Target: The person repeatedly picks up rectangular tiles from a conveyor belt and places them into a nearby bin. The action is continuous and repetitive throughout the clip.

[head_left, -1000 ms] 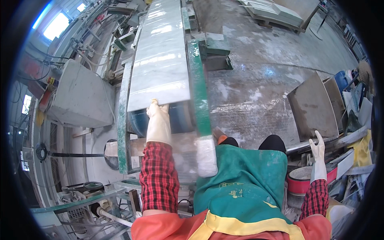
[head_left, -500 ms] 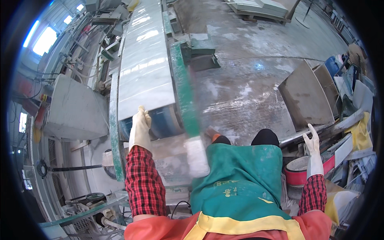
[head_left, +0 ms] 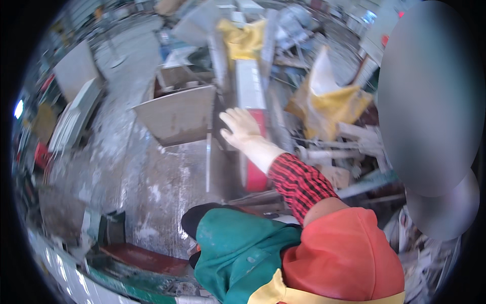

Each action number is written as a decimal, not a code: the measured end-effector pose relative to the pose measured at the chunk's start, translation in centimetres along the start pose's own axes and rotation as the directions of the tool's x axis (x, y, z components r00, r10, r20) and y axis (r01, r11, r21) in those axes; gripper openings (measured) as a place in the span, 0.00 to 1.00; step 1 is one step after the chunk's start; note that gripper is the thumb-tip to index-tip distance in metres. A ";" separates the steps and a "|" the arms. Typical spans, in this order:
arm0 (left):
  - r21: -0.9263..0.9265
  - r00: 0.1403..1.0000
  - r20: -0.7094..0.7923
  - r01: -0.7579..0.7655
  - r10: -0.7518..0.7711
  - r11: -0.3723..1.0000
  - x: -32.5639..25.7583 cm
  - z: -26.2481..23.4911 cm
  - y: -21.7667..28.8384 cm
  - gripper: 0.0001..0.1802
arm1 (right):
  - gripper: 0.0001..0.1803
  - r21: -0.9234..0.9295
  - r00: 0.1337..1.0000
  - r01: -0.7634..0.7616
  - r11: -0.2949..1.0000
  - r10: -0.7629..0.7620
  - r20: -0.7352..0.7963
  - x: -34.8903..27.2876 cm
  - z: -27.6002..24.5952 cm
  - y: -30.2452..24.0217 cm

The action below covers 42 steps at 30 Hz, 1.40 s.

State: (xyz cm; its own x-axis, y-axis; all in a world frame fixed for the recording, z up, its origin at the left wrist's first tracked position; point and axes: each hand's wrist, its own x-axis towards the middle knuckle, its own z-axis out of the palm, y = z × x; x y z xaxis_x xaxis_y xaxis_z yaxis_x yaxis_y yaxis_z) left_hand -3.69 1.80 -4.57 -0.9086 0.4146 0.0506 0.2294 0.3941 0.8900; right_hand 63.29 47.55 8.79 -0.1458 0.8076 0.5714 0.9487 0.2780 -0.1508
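Observation:
My right hand (head_left: 241, 129), in a cream rubber glove, reaches forward with its fingers spread. It holds nothing that I can see. Beneath and beside it runs a long narrow machine bed with a red side (head_left: 255, 177); whether the glove touches it I cannot tell. Just beyond the fingers, a pale strip (head_left: 249, 83) lies lengthwise on that bed. A yellow cloth (head_left: 242, 43) is draped across its far end. My left hand is out of view.
A bin of grey panels (head_left: 177, 114) stands left of the bed. Farther left, pale slabs (head_left: 81, 111) are stacked on the floor. To the right lie a yellow-and-white sack (head_left: 329, 104) and broken offcuts (head_left: 359, 142). A large blurred grey shape (head_left: 430, 101) covers the right side.
The view has swung to the right. The left hand and the white slab bed under it have left the picture. My right hand now reaches over the red-sided bed, fingers still apart.

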 end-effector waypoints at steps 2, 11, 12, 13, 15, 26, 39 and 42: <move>0.188 0.983 0.065 -0.178 0.169 0.966 -1.5 4.0 3.5 0.26 | 0.23 -0.027 0.990 -0.133 0.991 0.131 -0.051 -2.1 0.6 2.1; 0.358 0.739 0.415 -0.669 0.531 0.652 -5.0 13.3 10.2 0.25 | 0.19 -0.119 0.964 -0.263 0.958 0.265 -0.001 -4.0 1.0 1.2; 0.344 0.720 0.438 -0.687 0.538 0.640 -5.1 14.0 10.1 0.24 | 0.19 -0.145 0.963 -0.267 0.953 0.270 0.003 -4.1 1.0 1.1; 0.340 0.704 0.456 -0.703 0.544 0.625 -4.9 14.4 10.4 0.24 | 0.20 -0.161 0.962 -0.270 0.949 0.274 0.007 -4.0 0.9 0.9; 0.335 0.677 0.493 -0.727 0.546 0.599 -5.1 14.8 10.7 0.24 | 0.22 -0.202 0.959 -0.264 0.943 0.279 0.052 -4.2 0.7 0.7; 0.329 0.639 0.545 -0.758 0.543 0.563 -5.4 15.5 10.7 0.23 | 0.28 -0.201 0.927 -0.288 0.936 0.325 0.186 -4.7 -0.6 -0.1; 0.346 0.590 0.556 -0.805 0.585 0.483 -5.4 14.7 11.3 0.21 | 0.25 -0.208 0.964 -0.247 0.947 0.262 0.050 -6.4 0.7 -1.3; 0.336 0.578 0.561 -0.813 0.593 0.475 -4.9 15.3 11.6 0.21 | 0.25 -0.160 0.946 -0.292 0.943 0.309 0.096 -6.9 -0.5 -0.9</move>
State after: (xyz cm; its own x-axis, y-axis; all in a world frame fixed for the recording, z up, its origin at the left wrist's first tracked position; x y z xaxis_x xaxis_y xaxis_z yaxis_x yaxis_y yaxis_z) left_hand 8.79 16.92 -1.45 -0.1934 0.9331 0.3031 0.9652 0.1256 0.2292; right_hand 63.61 41.43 5.36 0.1280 0.9001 0.4165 0.9821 -0.0564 -0.1799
